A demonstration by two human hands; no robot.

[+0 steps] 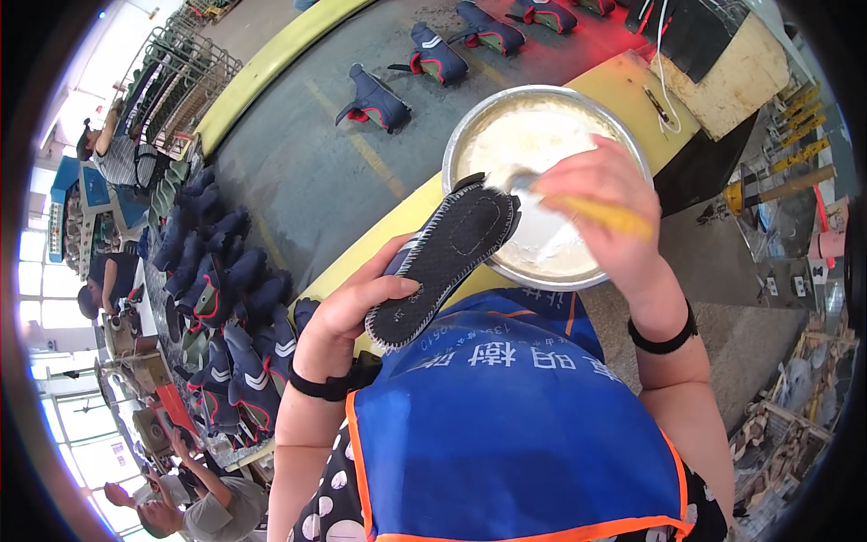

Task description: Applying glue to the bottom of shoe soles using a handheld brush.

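My left hand (361, 294) is closed round the heel half of a shoe upper (442, 262), its black stitched sole side turned up. White stitches run along the edge of that sole. In my right hand (601, 203) is a brush (605, 215) with a yellow handle, blurred by motion. The brush's pale bristles are at the toe end of the sole; whether they touch it I cannot tell. Under the right hand stands a round metal bowl (450, 154) of creamy white liquid (533, 131), and the toe of the upper overlaps its rim.
Navy shoe uppers with red trim (375, 99) stand in a row on the dark belt (298, 135) beyond. A heap of similar uppers (226, 298) lies at the left. A yellow board (623, 90) carries a white cord at the right. Other people (203, 506) work at the far left.
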